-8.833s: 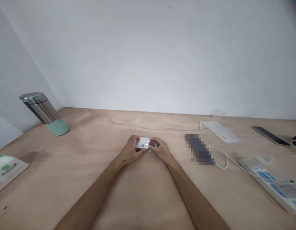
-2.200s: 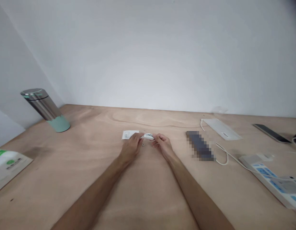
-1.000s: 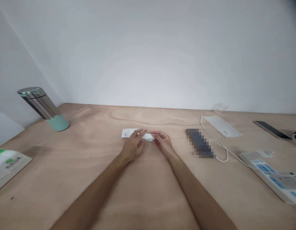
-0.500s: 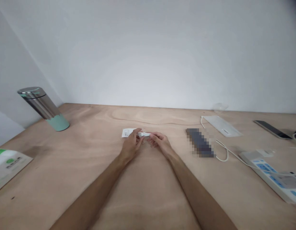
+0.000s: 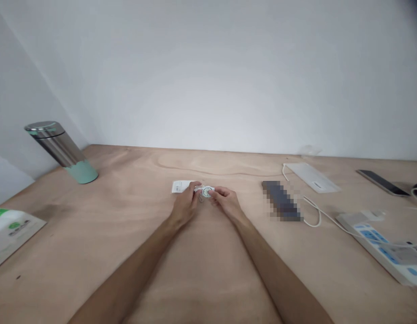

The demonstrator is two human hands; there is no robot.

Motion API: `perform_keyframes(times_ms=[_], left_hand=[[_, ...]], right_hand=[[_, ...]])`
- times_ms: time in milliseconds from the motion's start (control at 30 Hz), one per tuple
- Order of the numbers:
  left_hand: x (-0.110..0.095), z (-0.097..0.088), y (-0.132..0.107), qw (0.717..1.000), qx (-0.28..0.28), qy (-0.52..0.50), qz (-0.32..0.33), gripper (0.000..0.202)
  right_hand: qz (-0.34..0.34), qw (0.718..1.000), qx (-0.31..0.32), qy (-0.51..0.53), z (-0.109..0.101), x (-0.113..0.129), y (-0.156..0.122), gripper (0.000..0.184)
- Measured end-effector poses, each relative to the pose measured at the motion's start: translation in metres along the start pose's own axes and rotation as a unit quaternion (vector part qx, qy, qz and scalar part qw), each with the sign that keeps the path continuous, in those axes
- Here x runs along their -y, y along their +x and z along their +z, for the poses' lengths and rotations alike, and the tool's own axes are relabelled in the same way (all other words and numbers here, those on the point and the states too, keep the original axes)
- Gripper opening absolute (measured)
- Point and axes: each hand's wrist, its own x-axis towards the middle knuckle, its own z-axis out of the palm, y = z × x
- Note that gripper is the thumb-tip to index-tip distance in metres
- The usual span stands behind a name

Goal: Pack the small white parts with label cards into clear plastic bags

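Note:
Both hands meet over the middle of the wooden table (image 5: 201, 261). Between them is a small white object with a round, dark-ringed face (image 5: 207, 192); its exact kind is too small to make out. My right hand (image 5: 227, 202) pinches its right side, thumb on the face. At its left side, my left hand (image 5: 186, 204) is closed on it, with a thin strand or loop showing below the fingertips. Just behind the left hand lies a white printed packet (image 5: 180, 186), partly covered by the fingers.
A steel and mint-green flask (image 5: 65, 153) stands at the back left. At the left edge lies a white and green package (image 5: 14, 234). To the right are a pixelated dark phone-shaped item (image 5: 282, 201), a clear sleeve (image 5: 311, 176), a dark phone (image 5: 382, 182), and a power strip (image 5: 373, 243) with cables.
The small white object has turned, so its round face now shows toward me; before, it was seen edge-on. Both hands have stayed in nearly the same place.

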Motion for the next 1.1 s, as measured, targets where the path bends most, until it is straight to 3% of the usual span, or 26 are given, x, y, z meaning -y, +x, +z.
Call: perform_keyframes(times_ms=[133, 367, 533, 700, 833, 967, 1100], left_hand=[[-0.0009, 0.0003, 0.0, 1.0, 0.029, -0.002, 0.002, 0.027], [-0.0004, 0.0002, 0.0018, 0.995, 0.067, -0.068, -0.003, 0.025], [-0.0009, -0.0001, 0.0041, 0.994, 0.049, -0.1, -0.012, 0.024], [-0.001, -0.0004, 0.0043, 0.982, 0.045, -0.174, -0.056, 0.026], [0.0019, 0.002, 0.0025, 0.973, 0.061, -0.218, -0.049, 0.037], [0.0056, 0.0044, 0.0011, 0.982, 0.048, -0.178, -0.038, 0.04], [0.0056, 0.0041, 0.0, 0.998, 0.002, -0.062, -0.026, 0.035]], right_hand=[[-0.023, 1.0, 0.011, 0.013, -0.0021, 0.0035, -0.0029, 0.051], [-0.027, 0.999, 0.046, 0.001, -0.0033, 0.0053, -0.0044, 0.032], [-0.012, 0.999, 0.051, 0.012, -0.0032, 0.0069, -0.0045, 0.029], [-0.011, 0.999, 0.033, 0.023, -0.0052, 0.0018, -0.0004, 0.028], [-0.013, 0.999, -0.001, 0.032, -0.0075, -0.0025, 0.0033, 0.031], [-0.008, 0.999, -0.019, 0.036, -0.006, 0.0, 0.003, 0.033], [-0.004, 0.999, -0.03, 0.038, -0.0043, 0.0037, 0.0016, 0.032]])
